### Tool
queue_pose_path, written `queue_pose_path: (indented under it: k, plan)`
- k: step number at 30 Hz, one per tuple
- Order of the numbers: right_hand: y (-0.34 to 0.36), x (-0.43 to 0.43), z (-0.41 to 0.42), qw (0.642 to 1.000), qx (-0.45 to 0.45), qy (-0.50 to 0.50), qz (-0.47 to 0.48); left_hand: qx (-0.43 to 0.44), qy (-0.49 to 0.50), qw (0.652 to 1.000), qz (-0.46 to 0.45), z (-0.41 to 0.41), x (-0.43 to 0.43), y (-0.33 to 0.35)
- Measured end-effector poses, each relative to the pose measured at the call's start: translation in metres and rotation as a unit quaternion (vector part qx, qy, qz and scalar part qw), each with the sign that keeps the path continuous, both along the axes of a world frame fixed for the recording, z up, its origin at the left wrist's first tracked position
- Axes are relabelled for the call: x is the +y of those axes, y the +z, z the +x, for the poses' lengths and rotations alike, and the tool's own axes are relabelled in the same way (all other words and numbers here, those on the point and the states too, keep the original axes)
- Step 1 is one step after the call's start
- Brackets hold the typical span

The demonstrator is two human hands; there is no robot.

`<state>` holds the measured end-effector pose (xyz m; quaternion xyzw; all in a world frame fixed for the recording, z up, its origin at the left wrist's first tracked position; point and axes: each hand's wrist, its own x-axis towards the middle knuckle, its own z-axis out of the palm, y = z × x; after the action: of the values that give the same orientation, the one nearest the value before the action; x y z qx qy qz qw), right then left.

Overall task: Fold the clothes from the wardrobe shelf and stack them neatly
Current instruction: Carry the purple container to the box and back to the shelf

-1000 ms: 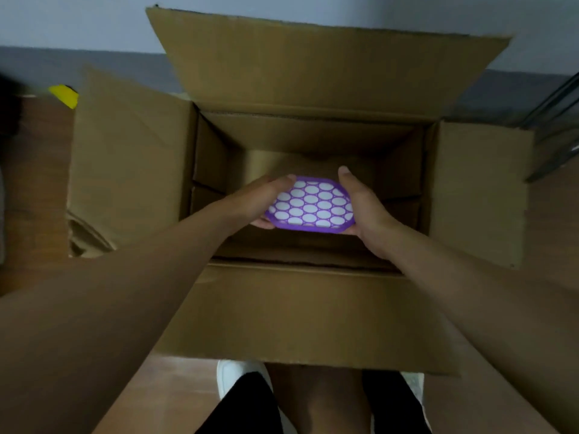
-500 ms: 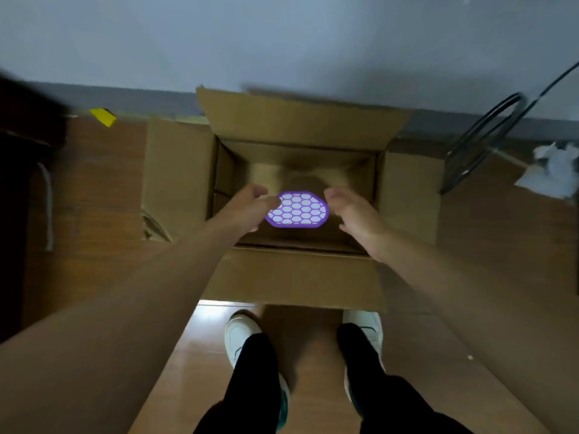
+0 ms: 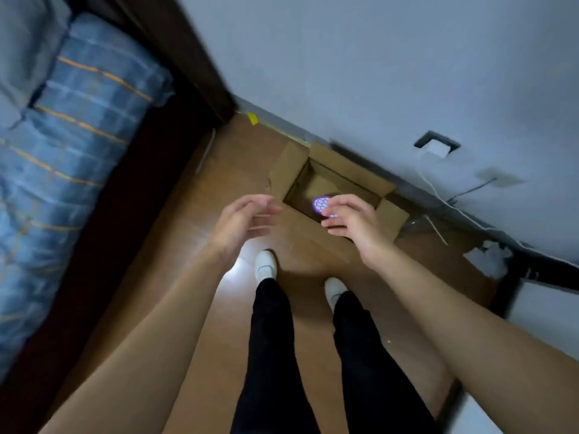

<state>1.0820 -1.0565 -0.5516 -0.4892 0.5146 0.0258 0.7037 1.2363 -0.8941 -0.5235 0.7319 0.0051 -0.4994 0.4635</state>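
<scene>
both hands hang apart above the floor, fingers loosely spread and holding nothing: the left hand at eleven o'clock of the person's feet, the right hand at one o'clock. the right hand's fingertips overlap a purple honeycomb-patterned pad in this view. the pad seems to lie lower, inside an open cardboard box, and i cannot tell whether the fingertips touch it.

the box sits on the wooden floor at twelve to one o'clock of the hands, pushed up against the grey wall. the white shoes stand at six o'clock of the hands. a bed with blue checked bedding fills the view at nine o'clock. crumpled white paper lies near the wall at three o'clock.

no clothes show anywhere here, nor any wardrobe shelf or folded stack. judged from this, nothing of the folding is done. the person is busy at the box, and the whole job looks left: reach the shelf, take the clothes down, fold each and stack them.
</scene>
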Motion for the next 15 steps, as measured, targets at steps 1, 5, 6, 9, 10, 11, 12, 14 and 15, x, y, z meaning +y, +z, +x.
queue_pose_path:
  k: [1,5,6,9,10,11,12,14,15]
  plan:
    - [0.014,0.011,-0.005,0.999,0.003,0.033,0.003,-0.007,0.031,1.0,-0.002,-0.008,0.02,0.02]
    - [0.057,0.055,-0.029,0.988,0.038,0.147,-0.006,-0.029,0.168,0.985,-0.006,-0.06,0.104,0.082]
    - [0.067,0.068,-0.036,0.983,0.048,0.179,-0.01,-0.028,0.203,0.979,-0.001,-0.078,0.127,0.094]
    - [0.095,0.108,-0.05,0.956,0.06,0.287,-0.024,-0.013,0.305,0.952,0.017,-0.147,0.195,0.116]
    - [0.105,0.123,-0.051,0.946,0.054,0.32,-0.027,-0.005,0.335,0.942,0.024,-0.173,0.217,0.119]
    - [0.114,0.14,-0.051,0.934,0.041,0.353,-0.029,0.004,0.369,0.929,0.028,-0.198,0.238,0.12]
    - [0.123,0.158,-0.05,0.922,0.024,0.385,-0.03,0.014,0.401,0.916,0.031,-0.223,0.258,0.119]
    - [0.141,0.197,-0.048,0.894,-0.014,0.446,-0.031,0.029,0.46,0.886,0.039,-0.271,0.293,0.112]
    - [0.149,0.218,-0.047,0.878,-0.031,0.477,-0.032,0.036,0.49,0.87,0.043,-0.295,0.31,0.108]
